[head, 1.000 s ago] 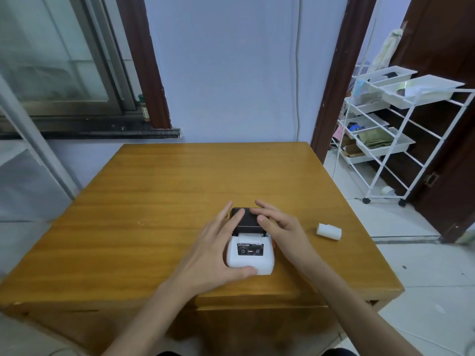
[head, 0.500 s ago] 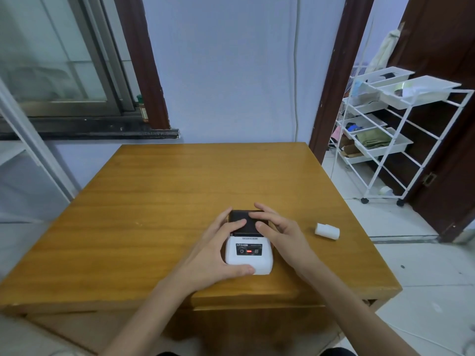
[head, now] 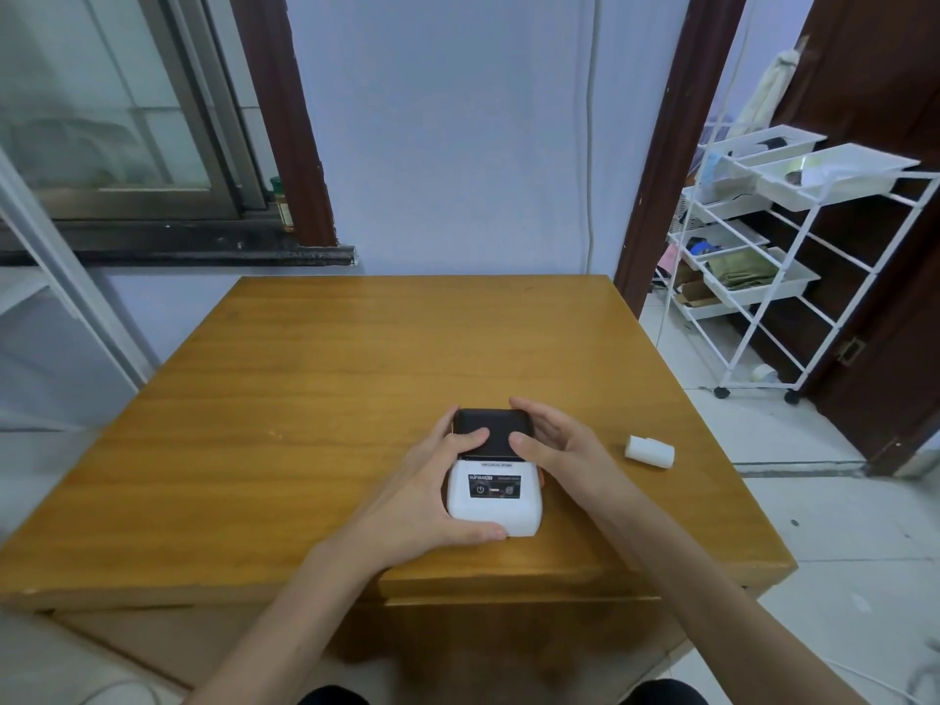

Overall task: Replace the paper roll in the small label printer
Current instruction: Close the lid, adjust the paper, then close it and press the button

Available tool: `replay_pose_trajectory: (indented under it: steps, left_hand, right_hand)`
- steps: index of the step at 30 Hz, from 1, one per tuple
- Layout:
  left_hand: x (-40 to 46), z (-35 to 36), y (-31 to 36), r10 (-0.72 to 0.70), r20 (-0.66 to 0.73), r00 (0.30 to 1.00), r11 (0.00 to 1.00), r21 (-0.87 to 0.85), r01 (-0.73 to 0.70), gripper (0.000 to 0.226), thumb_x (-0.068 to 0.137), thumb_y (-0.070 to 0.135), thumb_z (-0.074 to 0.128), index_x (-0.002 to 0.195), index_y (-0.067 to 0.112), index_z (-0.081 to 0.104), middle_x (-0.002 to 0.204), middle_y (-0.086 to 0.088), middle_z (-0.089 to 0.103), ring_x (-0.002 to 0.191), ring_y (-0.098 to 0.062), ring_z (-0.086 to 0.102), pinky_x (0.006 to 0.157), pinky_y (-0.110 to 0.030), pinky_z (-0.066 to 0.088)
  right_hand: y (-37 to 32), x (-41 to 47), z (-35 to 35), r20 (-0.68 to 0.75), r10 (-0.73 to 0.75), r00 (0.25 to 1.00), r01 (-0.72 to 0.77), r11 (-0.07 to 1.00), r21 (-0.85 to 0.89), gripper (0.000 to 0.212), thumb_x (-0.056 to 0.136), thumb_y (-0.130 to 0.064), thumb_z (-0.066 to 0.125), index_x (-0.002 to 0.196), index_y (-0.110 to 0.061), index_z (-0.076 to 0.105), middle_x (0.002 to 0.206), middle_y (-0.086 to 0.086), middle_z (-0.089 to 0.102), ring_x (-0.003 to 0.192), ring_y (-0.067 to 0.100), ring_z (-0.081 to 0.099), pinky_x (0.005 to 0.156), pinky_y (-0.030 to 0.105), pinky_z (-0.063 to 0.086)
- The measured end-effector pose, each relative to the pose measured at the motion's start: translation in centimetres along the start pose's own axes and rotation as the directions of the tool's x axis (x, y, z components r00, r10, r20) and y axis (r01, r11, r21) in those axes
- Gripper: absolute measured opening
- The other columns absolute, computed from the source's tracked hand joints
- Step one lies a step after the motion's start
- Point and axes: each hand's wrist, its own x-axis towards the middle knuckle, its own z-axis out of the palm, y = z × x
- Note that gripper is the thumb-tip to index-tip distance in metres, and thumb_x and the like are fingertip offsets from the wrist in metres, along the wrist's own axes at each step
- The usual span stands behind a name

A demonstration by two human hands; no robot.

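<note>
A small white label printer (head: 492, 501) with a black lid (head: 491, 429) sits near the front edge of the wooden table (head: 356, 379). My left hand (head: 424, 493) wraps its left side, thumb under the front corner, fingers on the lid. My right hand (head: 554, 450) cups the right side, with its thumb on the black lid, which lies flat. A white paper roll (head: 649, 451) lies on the table to the right, apart from both hands.
A white wire rack on wheels (head: 793, 256) with trays stands on the tiled floor to the right, beside a dark door. A window (head: 127, 119) and wall lie behind the table. The table's right edge is close to the roll.
The black lid was raised a second ago and now lies flat on the printer. My fingers have shifted onto its top; the paper roll has stayed put.
</note>
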Motion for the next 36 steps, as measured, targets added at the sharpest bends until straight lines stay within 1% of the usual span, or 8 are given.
replay_pose_trajectory:
  steps: [5, 9, 15, 20, 22, 29, 33, 36]
  left_hand:
    - [0.0, -0.1, 0.1, 0.0, 0.015, 1.0, 1.0, -0.004, 0.0, 0.107, 0.064, 0.066, 0.082, 0.151, 0.048, 0.022, 0.161, 0.026, -0.006, 0.149, -0.008, 0.013, 0.121, -0.038, 0.021]
    - [0.1, -0.4, 0.5, -0.01, 0.036, 0.999, 0.999, 0.048, 0.008, 0.107, 0.068, 0.063, 0.081, 0.154, 0.044, 0.021, 0.165, 0.02, -0.009, 0.148, -0.008, 0.012, 0.117, -0.033, 0.018]
    - [0.0, -0.2, 0.3, -0.005, 0.043, 0.999, 0.998, 0.063, 0.002, 0.105, 0.07, 0.065, 0.079, 0.154, 0.042, 0.021, 0.165, 0.018, -0.012, 0.151, -0.011, 0.01, 0.121, -0.04, 0.02]
    - [-0.3, -0.2, 0.9, -0.025, 0.011, 1.0, 0.998, 0.062, 0.024, 0.107, 0.068, 0.068, 0.078, 0.153, 0.043, 0.02, 0.165, 0.02, -0.009, 0.151, -0.009, 0.012, 0.12, -0.042, 0.025]
    - [-0.2, -0.2, 1.1, -0.044, 0.001, 0.999, 0.996, 0.079, 0.044, 0.107, 0.068, 0.071, 0.076, 0.154, 0.044, 0.018, 0.165, 0.02, -0.01, 0.151, -0.009, 0.013, 0.119, -0.043, 0.027]
    - [0.2, -0.2, 0.7, -0.031, -0.032, 0.999, 0.995, 0.091, 0.034, 0.108, 0.059, 0.083, 0.064, 0.15, 0.052, 0.013, 0.165, 0.021, -0.004, 0.147, -0.01, 0.027, 0.114, -0.043, 0.037]
    - [0.2, 0.0, 0.5, -0.012, -0.042, 0.999, 0.995, 0.097, 0.016, 0.105, 0.061, 0.082, 0.064, 0.148, 0.054, 0.012, 0.164, 0.023, -0.005, 0.146, -0.01, 0.027, 0.113, -0.042, 0.037]
    - [0.2, 0.0, 0.3, -0.005, -0.043, 0.999, 0.995, 0.104, 0.009, 0.104, 0.065, 0.078, 0.069, 0.148, 0.053, 0.012, 0.164, 0.023, -0.004, 0.145, -0.009, 0.027, 0.113, -0.041, 0.037]
  right_hand:
    - [-0.5, 0.0, -0.5, 0.014, 0.033, 0.999, -0.033, 0.999, 0.007, 0.044, 0.088, -0.018, 0.069, 0.129, -0.028, 0.058, 0.126, -0.004, 0.065, 0.114, 0.004, 0.063, 0.098, 0.028, 0.05]
    - [-0.8, 0.3, -0.7, 0.035, 0.041, 0.999, -0.04, 0.999, -0.034, 0.044, 0.088, -0.014, 0.068, 0.13, -0.022, 0.056, 0.127, -0.005, 0.063, 0.119, 0.007, 0.06, 0.106, 0.034, 0.046]
    - [-0.7, 0.3, -0.8, 0.064, 0.03, 0.997, -0.025, 0.996, -0.082, 0.042, 0.088, -0.018, 0.068, 0.127, -0.029, 0.055, 0.134, -0.005, 0.058, 0.127, 0.009, 0.053, 0.109, 0.037, 0.042]
    - [0.1, -1.0, 0.0, 0.007, -0.028, 1.0, 0.029, 0.994, -0.107, 0.05, 0.093, -0.031, 0.06, 0.141, -0.034, 0.045, 0.13, -0.023, 0.054, 0.119, -0.015, 0.049, 0.091, 0.008, 0.044]
    - [0.4, -1.6, 0.1, -0.005, -0.061, 0.998, 0.06, 0.988, -0.139, 0.056, 0.093, -0.036, 0.059, 0.146, -0.037, 0.039, 0.132, -0.029, 0.05, 0.117, -0.022, 0.045, 0.089, 0.003, 0.041]
    - [0.9, -1.9, 0.1, 0.086, -0.057, 0.995, 0.073, 0.978, -0.195, 0.081, 0.086, -0.024, 0.069, 0.152, -0.038, 0.022, 0.146, -0.02, 0.042, 0.129, -0.005, 0.045, 0.104, 0.025, 0.044]
    - [0.9, -1.5, 0.2, 0.108, -0.043, 0.993, 0.064, 0.978, -0.198, 0.08, 0.089, -0.018, 0.067, 0.151, -0.038, 0.02, 0.148, -0.014, 0.036, 0.127, -0.012, 0.037, 0.088, 0.002, 0.041]
    - [0.8, -1.1, 0.2, 0.119, -0.035, 0.992, 0.058, 0.979, -0.197, 0.077, 0.088, -0.015, 0.066, 0.149, -0.037, 0.023, 0.149, -0.01, 0.033, 0.124, -0.017, 0.032, 0.082, -0.004, 0.038]
